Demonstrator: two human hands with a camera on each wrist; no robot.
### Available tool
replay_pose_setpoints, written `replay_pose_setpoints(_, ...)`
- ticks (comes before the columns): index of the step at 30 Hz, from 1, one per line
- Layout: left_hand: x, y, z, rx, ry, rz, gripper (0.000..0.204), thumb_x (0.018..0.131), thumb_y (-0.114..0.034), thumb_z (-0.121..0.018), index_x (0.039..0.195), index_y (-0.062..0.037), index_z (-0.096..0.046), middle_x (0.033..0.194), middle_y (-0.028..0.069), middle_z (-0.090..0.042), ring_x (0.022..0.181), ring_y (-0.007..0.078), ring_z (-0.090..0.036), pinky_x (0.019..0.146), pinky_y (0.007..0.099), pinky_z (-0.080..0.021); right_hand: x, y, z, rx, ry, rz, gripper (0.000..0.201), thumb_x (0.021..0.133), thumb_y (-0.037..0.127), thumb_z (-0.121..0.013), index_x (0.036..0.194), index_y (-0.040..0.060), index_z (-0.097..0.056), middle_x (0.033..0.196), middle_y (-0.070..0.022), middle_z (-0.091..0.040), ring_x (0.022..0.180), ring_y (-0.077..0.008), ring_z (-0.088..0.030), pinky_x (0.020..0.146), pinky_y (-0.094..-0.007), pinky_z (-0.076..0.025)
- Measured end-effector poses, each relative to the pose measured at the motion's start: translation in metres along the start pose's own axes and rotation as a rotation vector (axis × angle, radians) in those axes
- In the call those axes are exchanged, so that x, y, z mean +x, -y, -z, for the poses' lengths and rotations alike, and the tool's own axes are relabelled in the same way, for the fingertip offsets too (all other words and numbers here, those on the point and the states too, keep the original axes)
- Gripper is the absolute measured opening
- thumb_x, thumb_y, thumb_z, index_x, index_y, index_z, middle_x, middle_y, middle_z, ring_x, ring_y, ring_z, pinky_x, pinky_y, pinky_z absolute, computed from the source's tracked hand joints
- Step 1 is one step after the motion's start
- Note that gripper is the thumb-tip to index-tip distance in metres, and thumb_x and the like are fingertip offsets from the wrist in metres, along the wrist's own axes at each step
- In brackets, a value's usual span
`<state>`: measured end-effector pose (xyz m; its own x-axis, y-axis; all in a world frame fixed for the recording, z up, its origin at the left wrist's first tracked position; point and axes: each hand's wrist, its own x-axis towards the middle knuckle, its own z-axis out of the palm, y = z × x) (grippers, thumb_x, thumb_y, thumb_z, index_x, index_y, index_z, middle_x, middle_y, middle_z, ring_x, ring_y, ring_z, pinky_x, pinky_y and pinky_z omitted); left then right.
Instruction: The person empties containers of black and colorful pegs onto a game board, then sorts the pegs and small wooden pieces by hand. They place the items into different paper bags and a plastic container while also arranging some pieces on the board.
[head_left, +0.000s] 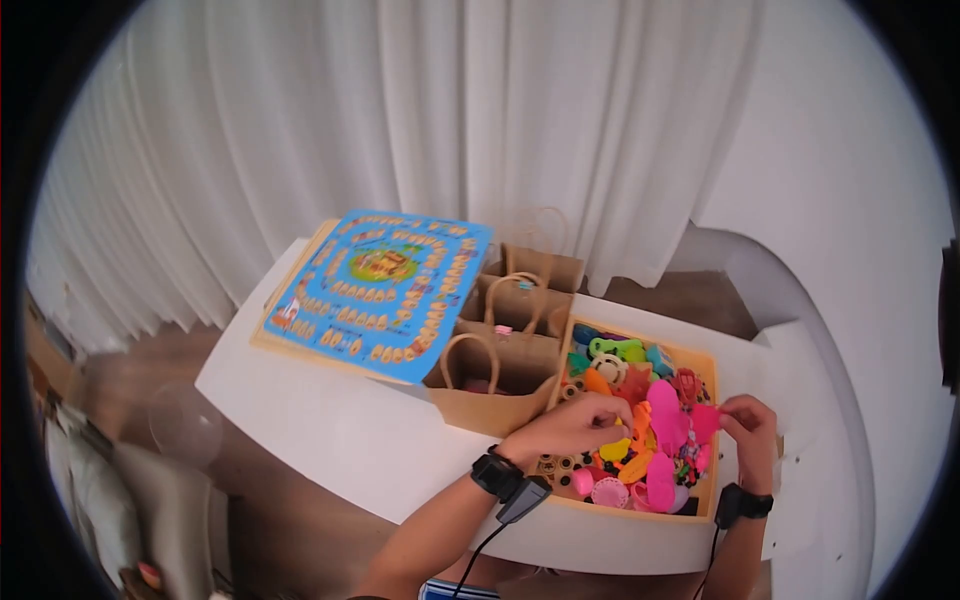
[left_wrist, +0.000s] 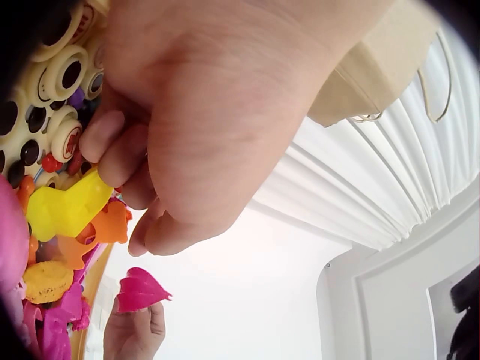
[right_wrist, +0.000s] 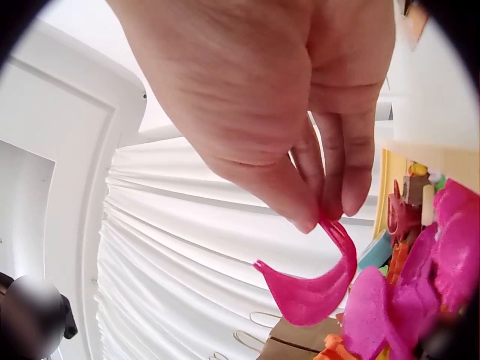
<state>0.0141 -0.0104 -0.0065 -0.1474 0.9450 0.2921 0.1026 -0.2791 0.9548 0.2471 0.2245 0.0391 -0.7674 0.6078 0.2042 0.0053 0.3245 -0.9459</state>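
Note:
My right hand (head_left: 752, 432) pinches a thin, curved, pink petal-like piece (right_wrist: 315, 292) between thumb and fingertips, over the right side of a wooden box (head_left: 712, 400). In the left wrist view that pink piece looks ribbed and almost heart-shaped. My left hand (head_left: 580, 425) is above the box's near left part with its fingers curled. Its fingertips overlap the end of a yellow piece (left_wrist: 64, 210) in the left wrist view; I cannot tell whether they grip it. Orange pieces (left_wrist: 112, 221) and larger magenta pieces (head_left: 668, 415) lie close by.
Cream ring-shaped pieces (left_wrist: 64, 73) fill the box's left side, with colourful pieces at the back. Brown paper bags with handles (head_left: 495, 405) stand left of it. Beyond them a blue game board (head_left: 335, 265) lies on the white table (head_left: 330, 440). White curtains (head_left: 440, 130) hang behind.

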Motion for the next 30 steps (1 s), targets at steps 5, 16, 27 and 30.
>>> replay_pose_setpoints(5, -0.001, 0.001, 0.002, 0.108, 0.019, -0.106, 0.012, 0.096, -0.012, -0.066, 0.101, -0.0023, -0.07, 0.07, 0.0003, -0.052, 0.065, 0.0073, -0.045, 0.058, 0.0281, -0.034, 0.01, 0.055, -0.017, 0.039, 0.053, 0.076, 0.012, 0.085, -0.012, -0.068, 0.091, -0.002, -0.068, 0.089, -0.0061, -0.066, 0.084, -0.0137, -0.068, 0.078, -0.028, -0.056)
replay_pose_setpoints(16, -0.001, 0.007, 0.002, 0.13, -0.032, -0.141, 0.012, 0.096, -0.015, -0.068, 0.1, -0.0032, -0.071, 0.074, 0.0008, -0.058, 0.066, 0.0074, -0.049, 0.059, 0.0284, -0.038, 0.061, 0.174, -0.158, -0.103, 0.529, 0.248, 0.009, 0.09, -0.007, -0.072, 0.099, -0.0041, -0.069, 0.099, -0.0078, -0.067, 0.091, -0.0129, -0.069, 0.084, -0.0268, -0.057)
replay_pose_setpoints(27, 0.001, 0.015, 0.003, 0.085, -0.024, -0.143, 0.013, 0.097, -0.015, -0.067, 0.098, -0.0031, -0.071, 0.081, 0.0012, -0.062, 0.073, 0.0085, -0.053, 0.063, 0.0283, -0.042, 0.046, 0.118, -0.098, -0.527, 0.563, 0.181, 0.018, 0.09, 0.004, -0.075, 0.107, 0.0002, -0.072, 0.1, -0.0095, -0.071, 0.084, -0.0153, -0.072, 0.074, -0.0296, -0.058)
replay_pose_setpoints(30, 0.002, 0.016, 0.004, 0.127, -0.054, -0.151, 0.015, 0.096, -0.019, -0.067, 0.094, -0.0054, -0.072, 0.081, 0.0016, -0.069, 0.071, 0.0106, -0.059, 0.065, 0.0292, -0.046, 0.031, 0.085, -0.065, -0.78, 0.602, 0.195, 0.025, 0.086, 0.005, -0.077, 0.11, 0.0019, -0.071, 0.105, -0.0095, -0.07, 0.083, -0.0153, -0.068, 0.074, -0.032, -0.056)
